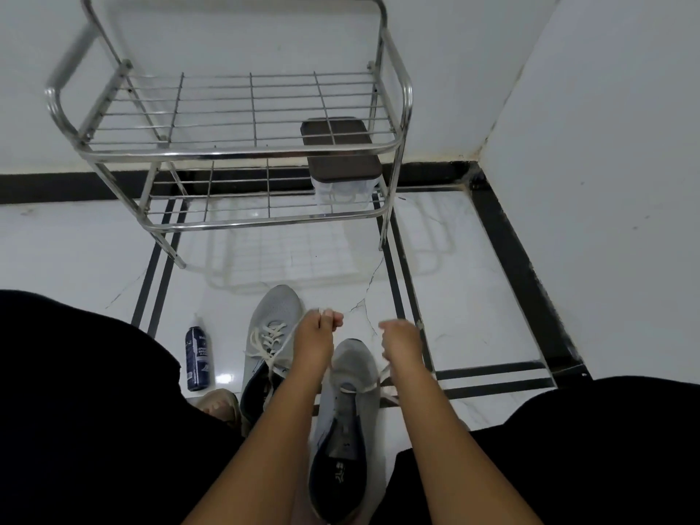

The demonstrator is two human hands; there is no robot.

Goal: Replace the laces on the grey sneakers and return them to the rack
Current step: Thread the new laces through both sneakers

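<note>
On the floor in front of the rack (242,153), both grey sneakers sit between the person's knees. Left sneaker (271,335) looks fully laced w/ a white lace, ends loose, prob. not tied yet. Right sneaker (348,403) has the lace (354,389) only through the lowest eyelets, so approx. halfway overall; remaining: thread the rest, tie, put both back on the rack. Left hand (316,331) pinches one lace end, fingers curled; right hand (401,339) is curled round the other end, both held up above the toe of the right sneaker, strands running back down to it. Spray bottle (197,359) stands left of the shoes; lidded box (341,153) on rack's lower shelf.
</note>
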